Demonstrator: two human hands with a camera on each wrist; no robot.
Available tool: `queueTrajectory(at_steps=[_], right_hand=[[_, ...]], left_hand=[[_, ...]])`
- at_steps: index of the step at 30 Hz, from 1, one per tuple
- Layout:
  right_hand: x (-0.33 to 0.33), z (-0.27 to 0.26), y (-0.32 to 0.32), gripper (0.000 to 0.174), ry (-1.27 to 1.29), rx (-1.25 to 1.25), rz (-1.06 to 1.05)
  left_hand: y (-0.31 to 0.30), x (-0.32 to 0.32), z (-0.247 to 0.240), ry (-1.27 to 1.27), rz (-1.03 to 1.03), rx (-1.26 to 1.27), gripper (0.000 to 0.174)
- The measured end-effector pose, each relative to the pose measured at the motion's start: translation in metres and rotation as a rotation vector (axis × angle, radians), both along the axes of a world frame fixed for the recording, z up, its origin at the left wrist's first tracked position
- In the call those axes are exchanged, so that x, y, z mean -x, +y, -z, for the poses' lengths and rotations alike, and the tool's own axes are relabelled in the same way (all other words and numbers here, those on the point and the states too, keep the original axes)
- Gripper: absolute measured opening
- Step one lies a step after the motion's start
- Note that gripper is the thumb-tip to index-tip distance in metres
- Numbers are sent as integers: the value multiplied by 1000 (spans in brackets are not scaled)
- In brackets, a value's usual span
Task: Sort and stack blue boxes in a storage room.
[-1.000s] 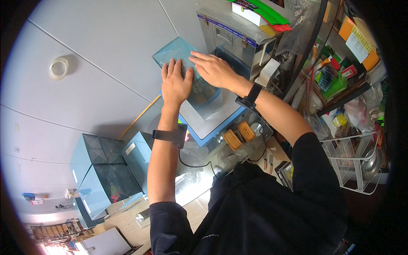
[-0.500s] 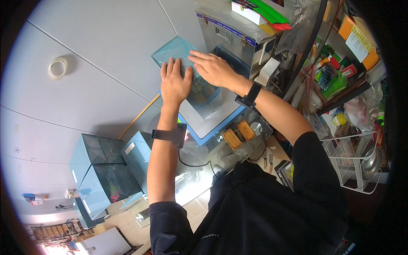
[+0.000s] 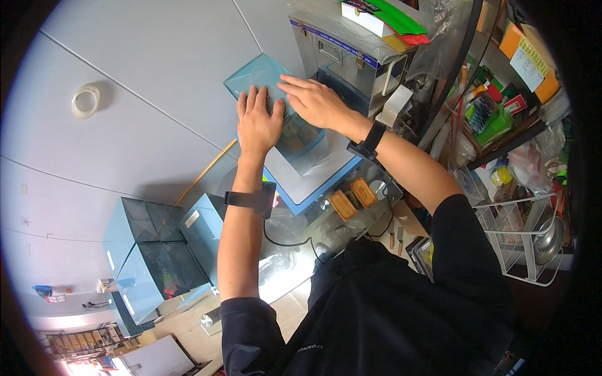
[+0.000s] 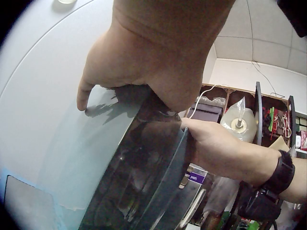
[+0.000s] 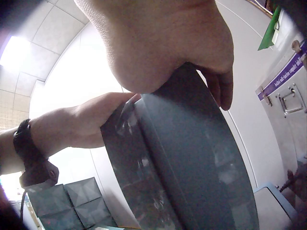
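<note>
Far left, the spare boxes [image 3: 160,266] stand well apart from my work. Next, my left hand [image 3: 258,127] rests on the left of the tall box [image 5: 187,143], fingers straight and a little spread, pointing away from me, gripping nothing. The box lies directly under both hands, up from the blue-rimmed plate [image 3: 298,190]; as I judge it, its long axis runs upright, down from my palms. My right hand [image 3: 318,108] rests on its right, fingers straight too, slanting left and away, near the left thumb. Both touch it, so neither is nearer. Rightmost is the metal case [image 3: 332,55].
</note>
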State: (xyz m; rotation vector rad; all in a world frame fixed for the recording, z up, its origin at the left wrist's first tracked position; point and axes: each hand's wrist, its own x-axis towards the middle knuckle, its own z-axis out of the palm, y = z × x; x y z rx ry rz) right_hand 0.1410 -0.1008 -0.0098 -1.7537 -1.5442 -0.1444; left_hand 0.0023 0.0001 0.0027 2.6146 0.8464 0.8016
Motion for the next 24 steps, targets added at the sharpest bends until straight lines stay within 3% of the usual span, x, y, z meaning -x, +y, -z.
queueTrajectory(at_steps=[19, 24], right_hand=[[1, -3, -1, 39, 13, 24, -2], [0, 1, 1, 37, -23, -86, -2]], left_hand=[[0, 0, 1, -11, 8, -4, 54], [1, 0, 2, -3, 4, -12, 54]])
